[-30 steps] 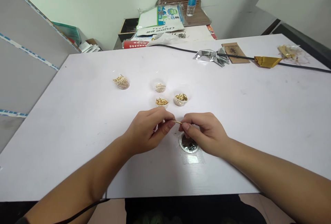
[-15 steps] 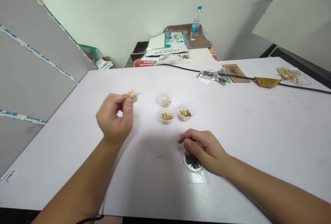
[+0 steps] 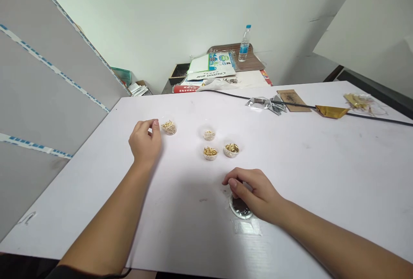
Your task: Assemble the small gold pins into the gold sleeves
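My left hand (image 3: 145, 143) is beside a small clear cup of thin gold pins (image 3: 168, 127), just left of its rim. Its thumb and index fingertips meet in a pinch; anything between them is too small or hidden to make out. My right hand (image 3: 254, 191) lies loosely curled over a dark round disc with a silvery rim (image 3: 240, 208), covering part of it. The right index fingertip and thumb are apart, with nothing seen between them. Between the hands stand a cup of fine pins (image 3: 209, 135), a cup of short gold pieces (image 3: 210, 153) and another such cup (image 3: 231, 150).
A clear plastic piece (image 3: 248, 227) lies below the disc. A black cable (image 3: 290, 104) crosses the table's back, by silvery packets (image 3: 266, 104), brown card (image 3: 293, 99), gold foil (image 3: 332, 111) and a bag (image 3: 361, 102). Behind stands a water bottle (image 3: 244, 47); a grey partition (image 3: 54, 81) rises left.
My left hand has drawn back leftward from the pin cup, which now shows fully. My right hand stays over the disc. The whole view has shifted slightly down.
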Tool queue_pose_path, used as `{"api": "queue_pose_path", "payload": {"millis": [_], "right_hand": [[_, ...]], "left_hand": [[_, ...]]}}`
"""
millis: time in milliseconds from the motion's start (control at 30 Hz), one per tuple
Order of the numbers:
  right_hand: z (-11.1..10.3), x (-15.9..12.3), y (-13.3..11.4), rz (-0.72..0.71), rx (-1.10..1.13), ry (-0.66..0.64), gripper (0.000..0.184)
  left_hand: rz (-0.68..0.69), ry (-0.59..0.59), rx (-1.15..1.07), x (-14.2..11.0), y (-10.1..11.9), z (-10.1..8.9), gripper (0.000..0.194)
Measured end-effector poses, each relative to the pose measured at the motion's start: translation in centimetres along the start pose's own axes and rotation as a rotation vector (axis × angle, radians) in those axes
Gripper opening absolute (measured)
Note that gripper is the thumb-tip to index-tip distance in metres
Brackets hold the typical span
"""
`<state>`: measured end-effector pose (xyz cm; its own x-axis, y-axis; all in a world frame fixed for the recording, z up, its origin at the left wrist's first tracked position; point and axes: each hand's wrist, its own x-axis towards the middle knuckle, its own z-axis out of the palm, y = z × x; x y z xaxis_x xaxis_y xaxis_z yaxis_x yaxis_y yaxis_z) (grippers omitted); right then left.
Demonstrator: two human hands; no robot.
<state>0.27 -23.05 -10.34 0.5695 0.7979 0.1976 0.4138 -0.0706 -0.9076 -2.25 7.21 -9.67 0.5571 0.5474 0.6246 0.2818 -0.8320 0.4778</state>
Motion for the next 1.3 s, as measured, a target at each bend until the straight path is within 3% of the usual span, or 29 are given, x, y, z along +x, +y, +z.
{"api": "queue_pose_path", "payload": {"millis": [100, 233, 367, 467, 567, 633, 700, 833, 1000, 1167, 1300], "right_hand": [[0.0, 0.1, 0.1, -0.013, -0.034, 0.008, 0.028], [-0.5, 0.4, 0.1, -0.122, -0.172, 0.083, 0.022], [-2.3, 1.3, -0.6, -0.254, -0.406, 0.278, 0.013], [-4.1, 2.9, -1.6, -0.171, -0.659, 0.325, 0.016], [-5.3, 5.2, -2.8, 0.015, -1.077, 0.124, 0.022], [-5.6, 6.9, -3.6, 0.221, -1.147, -0.084, 0.022], [-5.5, 8.4, -4.1, 0.305, -1.140, -0.192, 0.014], [-4.9, 10.5, -4.4, 0.384, -1.142, -0.323, 0.018], [-4.7, 11.2, -4.2, 0.401, -1.144, -0.401, 0.022], [-5.3, 11.0, -3.5, 0.346, -1.113, -0.385, 0.020], [-5.8, 10.9, -2.9, 0.302, -1.069, -0.299, 0.015]], "left_hand": [[0.030, 0.000, -0.051, -0.3, 0.5, -0.2, 0.026], [0.199, -0.081, -0.270, -1.3, 1.9, -0.4, 0.024], [0.367, -0.415, -0.428, -1.9, 4.6, -1.4, 0.023], [0.488, -0.684, -0.300, -1.1, 7.5, -2.4, 0.024], [0.589, -0.999, 0.040, 0.4, 10.3, -2.6, 0.025], [0.625, -1.166, 0.239, 1.3, 11.7, -2.1, 0.022], [0.660, -1.239, 0.311, 1.8, 12.7, -1.4, 0.020], [0.735, -1.274, 0.412, 1.8, 14.1, -0.3, 0.022], [0.783, -1.242, 0.534, 1.1, 15.0, -0.3, 0.019], [0.862, -1.215, 0.488, 1.4, 14.0, -0.3, 0.019], [0.886, -1.186, 0.388, 1.8, 12.7, -0.3, 0.021]]}}
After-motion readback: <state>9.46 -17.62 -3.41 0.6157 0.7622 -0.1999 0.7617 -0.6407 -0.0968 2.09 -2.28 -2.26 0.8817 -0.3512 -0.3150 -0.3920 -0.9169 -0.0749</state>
